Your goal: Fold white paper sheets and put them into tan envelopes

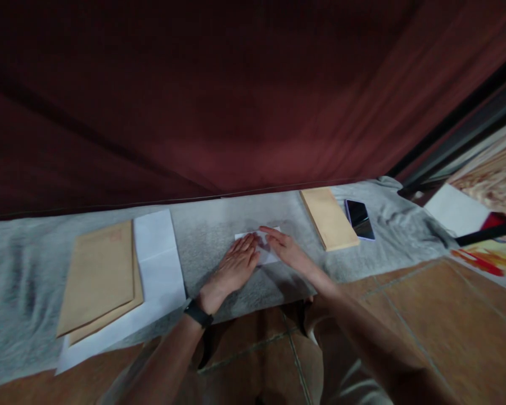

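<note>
A small piece of white paper (270, 257) lies on the grey cloth in front of me, partly covered by both hands. My left hand (238, 264) rests flat on its left part, fingers stretched out and pointing away from me. On the right, my right hand (284, 247) touches the paper with its fingers extended toward the upper left. Neither hand grips anything. The paper looks folded, but my fingers hide much of it.
Brown envelopes (101, 275) overlap large white sheets (162, 270) on the left. A stack of tan envelopes (331, 219) and a phone (360, 219) lie to the right. The grey cloth (211, 225) covers the narrow table; a dark red curtain (236, 112) hangs behind it.
</note>
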Demonstrator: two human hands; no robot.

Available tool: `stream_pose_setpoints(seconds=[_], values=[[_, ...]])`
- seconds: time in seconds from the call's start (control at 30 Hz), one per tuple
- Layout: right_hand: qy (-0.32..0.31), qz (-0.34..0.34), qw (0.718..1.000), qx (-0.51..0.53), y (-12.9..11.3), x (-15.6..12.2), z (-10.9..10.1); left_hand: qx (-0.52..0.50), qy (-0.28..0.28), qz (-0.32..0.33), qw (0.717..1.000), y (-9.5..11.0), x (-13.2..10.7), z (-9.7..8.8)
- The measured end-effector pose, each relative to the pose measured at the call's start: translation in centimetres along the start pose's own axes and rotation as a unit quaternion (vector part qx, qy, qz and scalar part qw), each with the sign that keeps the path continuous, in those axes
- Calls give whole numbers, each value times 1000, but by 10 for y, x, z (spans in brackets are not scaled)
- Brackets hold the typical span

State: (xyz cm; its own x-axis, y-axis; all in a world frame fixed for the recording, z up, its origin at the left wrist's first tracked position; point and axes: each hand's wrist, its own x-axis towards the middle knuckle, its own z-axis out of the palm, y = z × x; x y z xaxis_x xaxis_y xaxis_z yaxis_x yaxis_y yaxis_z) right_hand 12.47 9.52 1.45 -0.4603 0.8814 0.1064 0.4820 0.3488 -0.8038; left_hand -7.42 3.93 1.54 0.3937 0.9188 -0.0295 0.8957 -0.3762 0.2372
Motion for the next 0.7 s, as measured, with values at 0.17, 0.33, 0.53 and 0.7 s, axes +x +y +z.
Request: stream_pose_setpoints(seconds=[0.17, 0.33, 0.53, 0.7], values=[[-2, -34, 980, -194, -4, -9, 42, 37, 59, -77, 995, 14, 10, 18], [10, -20, 960, -279, 0, -15, 49, 60, 86, -99, 990, 25, 14, 29], [5, -20, 948, -317, 6, -17, 45, 46, 98, -118, 987, 32, 11, 30], [16, -21, 944, -330, 13, -20, 42, 43, 87, -99, 990, 31, 3, 25]])
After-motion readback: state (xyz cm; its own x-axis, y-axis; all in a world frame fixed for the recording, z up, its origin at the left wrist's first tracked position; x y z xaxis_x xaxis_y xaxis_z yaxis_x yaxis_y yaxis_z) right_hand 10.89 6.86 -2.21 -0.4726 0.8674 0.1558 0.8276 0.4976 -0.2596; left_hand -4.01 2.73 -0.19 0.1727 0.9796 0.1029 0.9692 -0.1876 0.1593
